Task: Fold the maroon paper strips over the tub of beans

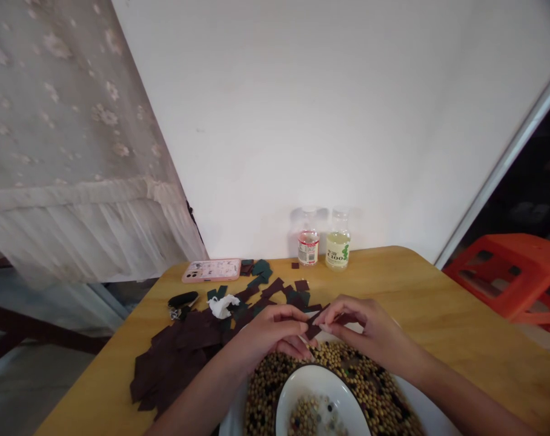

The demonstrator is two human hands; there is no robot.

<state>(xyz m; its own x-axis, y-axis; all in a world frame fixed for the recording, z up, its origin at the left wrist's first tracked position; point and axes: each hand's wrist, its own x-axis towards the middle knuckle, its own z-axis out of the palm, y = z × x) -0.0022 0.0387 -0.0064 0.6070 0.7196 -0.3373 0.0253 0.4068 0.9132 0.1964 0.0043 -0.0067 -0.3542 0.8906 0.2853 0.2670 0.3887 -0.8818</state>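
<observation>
My left hand [279, 332] and my right hand [370, 330] meet above the near part of the table, each with fingertips pinched on a small dark brown piece [317, 327] of cloth-like or paper-like sheet. The fingers cover part of it. Below them is a white tray [232, 421] filled with round tan and dark beads or seeds [266, 390]. A white oval bowl [320, 378] sits among these, with some of the same in it. Left of my left hand lies a heap of dark brown rectangular pieces [179, 357], close to my forearm.
Dark green pieces [260, 270], a crumpled white tissue [221, 306], a black key fob [183, 300] and a pink-cased phone [211, 270] lie on the wooden table [457, 327]. Two bottles [308, 242] [338, 245] stand against the wall. An orange stool [511, 272] is at the right.
</observation>
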